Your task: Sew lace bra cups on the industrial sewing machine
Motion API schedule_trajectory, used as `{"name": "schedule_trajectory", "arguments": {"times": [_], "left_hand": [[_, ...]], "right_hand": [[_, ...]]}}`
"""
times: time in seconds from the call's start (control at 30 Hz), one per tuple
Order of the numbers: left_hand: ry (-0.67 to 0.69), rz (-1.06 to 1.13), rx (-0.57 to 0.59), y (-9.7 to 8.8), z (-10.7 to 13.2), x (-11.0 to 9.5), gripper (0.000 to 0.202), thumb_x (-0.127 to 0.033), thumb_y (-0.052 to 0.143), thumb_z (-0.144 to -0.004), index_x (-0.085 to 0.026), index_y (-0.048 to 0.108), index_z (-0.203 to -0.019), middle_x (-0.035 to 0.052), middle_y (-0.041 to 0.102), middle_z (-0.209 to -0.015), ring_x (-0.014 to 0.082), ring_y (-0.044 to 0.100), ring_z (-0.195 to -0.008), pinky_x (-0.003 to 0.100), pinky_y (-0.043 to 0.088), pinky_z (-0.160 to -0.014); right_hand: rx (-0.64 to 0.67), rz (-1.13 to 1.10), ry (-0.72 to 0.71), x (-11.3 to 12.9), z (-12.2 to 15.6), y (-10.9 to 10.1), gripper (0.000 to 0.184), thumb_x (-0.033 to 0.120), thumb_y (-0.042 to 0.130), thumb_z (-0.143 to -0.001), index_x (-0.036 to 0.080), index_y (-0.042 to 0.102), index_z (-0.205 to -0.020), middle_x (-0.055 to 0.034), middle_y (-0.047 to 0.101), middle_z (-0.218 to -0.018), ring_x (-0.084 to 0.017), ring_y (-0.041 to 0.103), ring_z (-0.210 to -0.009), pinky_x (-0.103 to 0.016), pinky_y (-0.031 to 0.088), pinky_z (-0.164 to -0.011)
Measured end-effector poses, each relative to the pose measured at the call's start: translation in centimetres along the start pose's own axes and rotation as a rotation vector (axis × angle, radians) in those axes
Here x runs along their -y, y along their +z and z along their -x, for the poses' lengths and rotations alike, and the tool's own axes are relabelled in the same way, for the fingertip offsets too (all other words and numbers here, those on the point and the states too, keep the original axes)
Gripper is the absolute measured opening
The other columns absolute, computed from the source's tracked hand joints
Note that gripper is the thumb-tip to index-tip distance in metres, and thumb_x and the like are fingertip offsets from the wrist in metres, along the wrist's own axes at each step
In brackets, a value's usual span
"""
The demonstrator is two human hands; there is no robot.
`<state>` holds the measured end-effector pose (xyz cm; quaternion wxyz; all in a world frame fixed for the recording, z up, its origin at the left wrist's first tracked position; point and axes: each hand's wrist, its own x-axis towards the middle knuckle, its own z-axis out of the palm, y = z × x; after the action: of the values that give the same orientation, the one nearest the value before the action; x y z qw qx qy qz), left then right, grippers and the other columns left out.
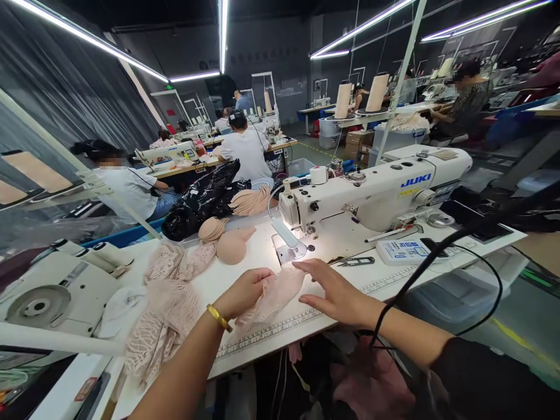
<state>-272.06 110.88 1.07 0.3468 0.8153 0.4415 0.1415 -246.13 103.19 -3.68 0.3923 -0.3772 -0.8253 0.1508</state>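
Observation:
My left hand [246, 290], with a gold bangle on its wrist, is closed on a piece of pale pink lace fabric [275, 295] lying on the white sewing table [245, 256]. To its right, my right hand [335, 290] lies open and flat, its fingertips on the lace's right edge. Both hands are just in front of the needle plate [289, 252] of a white JUKI sewing machine [371, 189]. More pink lace [168, 303] is heaped to the left. Beige bra cups [231, 245] sit behind the hands.
Small thread snips [355, 261] lie right of the needle. A black plastic bag [203, 201] sits at the back. Another machine [48, 291] stands at left. A black cable [441, 251] crosses at right. Other people sew at benches behind.

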Motion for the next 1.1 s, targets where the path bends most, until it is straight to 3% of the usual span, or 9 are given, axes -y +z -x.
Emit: {"name": "schedule_trajectory", "arguments": {"times": [0.1,0.23,0.43,0.6,0.7,0.8,0.9,1.0,1.1], "left_hand": [[-0.06,-0.045,-0.121,-0.5,-0.9,1.0,0.037,-0.051,0.053,-0.094,-0.021,0.073,-0.086,0.0056,0.075,-0.08,0.0256,0.068,-0.075,0.035,0.053,-0.071],[-0.111,-0.064,-0.358,-1.7,1.5,1.2,0.05,-0.058,0.044,-0.1,-0.02,0.069,-0.12,0.0122,0.074,-0.122,0.0307,0.069,-0.108,0.044,0.053,-0.095],[0.021,-0.02,-0.245,1.6,5.6,1.2,0.051,-0.041,0.074,-0.083,-0.027,0.067,-0.131,0.0081,0.069,-0.137,0.032,0.06,-0.129,0.049,0.045,-0.115],[-0.087,0.098,-0.191,3.3,4.3,2.8,0.034,-0.053,0.056,-0.095,-0.022,0.069,-0.09,0.005,0.071,-0.088,0.0264,0.065,-0.089,0.039,0.051,-0.083],[-0.123,0.14,-0.17,3.1,3.4,3.3,0.054,-0.068,0.042,-0.099,-0.022,0.056,-0.075,0.0007,0.059,-0.07,0.0203,0.057,-0.069,0.031,0.046,-0.065],[-0.161,0.126,-0.15,2.7,2.7,3.7,0.063,-0.076,0.031,-0.098,-0.023,0.05,-0.07,-0.0004,0.054,-0.062,0.0184,0.051,-0.059,0.03,0.043,-0.055],[-0.179,0.022,-0.174,1.4,1.8,4.2,0.06,-0.074,0.041,-0.095,-0.023,0.05,-0.065,0.0006,0.055,-0.059,0.0198,0.053,-0.057,0.031,0.043,-0.055],[-0.176,-0.124,-0.332,-0.9,0.1,4.9,0.04,-0.057,0.057,-0.093,-0.021,0.064,-0.08,0.0085,0.073,-0.085,0.0292,0.068,-0.088,0.039,0.053,-0.082],[-0.191,-0.226,-0.552,-3.1,-2.3,5.9,0.034,-0.036,0.066,-0.087,-0.017,0.068,-0.116,0.0196,0.067,-0.138,0.0398,0.053,-0.136,0.052,0.04,-0.114]], "right_hand": [[-0.005,0.048,0.067,-1.1,-0.6,-0.2,0.035,0.021,0.062,-0.103,0.022,0.059,-0.138,-0.0145,0.064,-0.127,-0.03,0.061,-0.118,-0.05,0.056,-0.101],[0.045,0.04,0.009,-1.8,-1.3,-0.4,0.02,0.022,0.061,-0.106,0.021,0.067,-0.125,-0.0118,0.069,-0.117,-0.029,0.063,-0.11,-0.046,0.055,-0.096],[0.264,0.019,-0.122,-0.8,-3.3,3.2,0.033,0.009,0.069,-0.094,0.022,0.071,-0.124,-0.0117,0.073,-0.118,-0.029,0.063,-0.113,-0.048,0.05,-0.101],[0.14,-0.131,0.085,-0.6,-4.3,4.3,0.014,0.015,0.056,-0.104,0.019,0.069,-0.104,-0.0039,0.073,-0.092,-0.019,0.068,-0.086,-0.032,0.055,-0.08],[0.037,-0.197,0.152,-0.1,-4.1,3.4,0.022,0.026,0.05,-0.11,0.019,0.067,-0.097,-0.0019,0.073,-0.085,-0.017,0.069,-0.078,-0.028,0.056,-0.072],[-0.118,-0.274,0.155,0.7,-3.3,2.3,0.033,0.043,0.051,-0.111,0.021,0.068,-0.093,-0.007,0.074,-0.097,-0.023,0.069,-0.095,-0.037,0.056,-0.087],[-0.175,-0.558,0.303,0.6,-2.5,1.7,0.046,0.062,0.054,-0.106,0.023,0.064,-0.085,-0.0044,0.069,-0.084,-0.022,0.067,-0.081,-0.036,0.054,-0.08],[-0.086,-0.722,0.543,-1.1,-2.1,1.9,0.05,0.068,0.059,-0.1,0.022,0.058,-0.08,0.003,0.059,-0.065,-0.015,0.057,-0.054,-0.03,0.044,-0.061],[-0.039,-0.718,0.624,-3.4,-2.2,2.5,0.048,0.065,0.066,-0.095,0.021,0.058,-0.078,0.0031,0.06,-0.063,-0.014,0.053,-0.052,-0.027,0.035,-0.055]]}}
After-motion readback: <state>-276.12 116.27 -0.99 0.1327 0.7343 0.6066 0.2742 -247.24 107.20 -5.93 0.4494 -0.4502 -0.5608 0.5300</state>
